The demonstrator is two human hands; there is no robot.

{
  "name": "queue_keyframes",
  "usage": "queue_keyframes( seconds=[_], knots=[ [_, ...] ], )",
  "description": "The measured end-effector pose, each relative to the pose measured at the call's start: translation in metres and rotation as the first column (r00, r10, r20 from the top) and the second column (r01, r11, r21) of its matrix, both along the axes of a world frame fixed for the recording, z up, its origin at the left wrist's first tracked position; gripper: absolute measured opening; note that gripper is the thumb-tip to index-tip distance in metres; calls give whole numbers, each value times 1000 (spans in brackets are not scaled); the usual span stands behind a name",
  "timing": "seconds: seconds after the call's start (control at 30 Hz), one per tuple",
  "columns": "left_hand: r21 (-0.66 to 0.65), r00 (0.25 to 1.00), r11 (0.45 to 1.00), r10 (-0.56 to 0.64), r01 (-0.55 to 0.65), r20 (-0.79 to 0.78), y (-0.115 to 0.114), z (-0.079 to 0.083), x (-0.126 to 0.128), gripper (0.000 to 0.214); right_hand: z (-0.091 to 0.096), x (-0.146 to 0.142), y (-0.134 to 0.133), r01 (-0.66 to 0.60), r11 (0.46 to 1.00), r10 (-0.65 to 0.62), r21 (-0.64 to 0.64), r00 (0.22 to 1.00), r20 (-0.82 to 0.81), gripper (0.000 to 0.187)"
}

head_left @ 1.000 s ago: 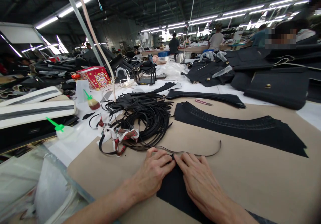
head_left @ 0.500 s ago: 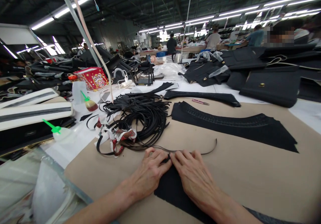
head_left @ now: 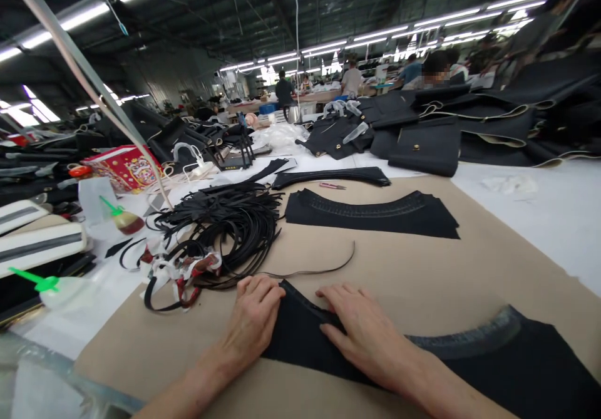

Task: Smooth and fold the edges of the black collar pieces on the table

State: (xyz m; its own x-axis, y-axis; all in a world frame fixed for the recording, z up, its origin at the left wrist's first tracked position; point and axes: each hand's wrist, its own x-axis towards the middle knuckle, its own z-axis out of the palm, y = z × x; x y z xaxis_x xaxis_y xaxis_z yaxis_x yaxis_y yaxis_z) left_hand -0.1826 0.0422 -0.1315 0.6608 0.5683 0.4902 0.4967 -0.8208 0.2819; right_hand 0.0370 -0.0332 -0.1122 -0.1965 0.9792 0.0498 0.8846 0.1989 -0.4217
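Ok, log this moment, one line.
left hand: at left end of nearest black panel; right hand: on its curved edge; black straps: beyond left hand

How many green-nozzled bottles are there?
2: one translucent plastic bottle with reddish-brown liquid, left of the black strip pile; one whitish plastic bottle, nearer the left edge. Others may be hidden.

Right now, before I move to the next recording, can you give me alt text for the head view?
A person's left hand touches one end of a black curved-edged piece on a tan work surface, with the right hand over its curved edge. Beyond lie tangled black strips and another similar piece.
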Motion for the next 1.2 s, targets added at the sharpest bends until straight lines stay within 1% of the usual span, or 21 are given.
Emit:
queue_keyframes(
  seconds=[0.07,0.13,0.2,0.27,0.4,0.57,0.63,0.73,0.8,1.0,1.2],
  knots=[
    [-44,1000,999,-26,26,6,-4,5,13,22,0,-1,0,35,999,-35,-17,999,9,31],
    [-123,995,990,-81,74,-55,-6,10,28,26,1,-2,2,61,997,-61,-37,998,7,24],
    [-202,983,975,-122,94,-134,-5,14,40,33,2,-1,3,73,996,-73,-49,997,-1,19],
    [-262,970,960,-153,100,-188,-3,16,48,34,3,0,4,72,996,-72,-56,997,-4,15],
    [-341,957,933,-194,113,-215,4,20,54,34,0,2,5,73,996,-75,-58,997,-20,12],
    [-346,948,928,-224,136,-227,5,19,57,33,-5,4,5,60,997,-64,-55,996,-67,15],
    [-311,948,939,-223,147,-225,3,17,57,33,-6,5,3,51,998,-55,-49,994,-97,17],
    [-222,945,961,-220,167,-241,-1,12,54,30,-7,7,0,39,998,-45,-41,988,-149,18],
    [-206,942,962,-230,182,-245,-2,9,52,29,-9,8,-1,22,998,-32,-59,985,-167,18],
    [-319,939,927,-274,200,-208,0,2,46,36,-10,11,2,-20,997,3,-81,979,-205,19],
    [-356,936,913,-287,202,-204,-4,6,41,41,-7,15,-2,-56,994,30,-92,966,-258,21]
  ],
)
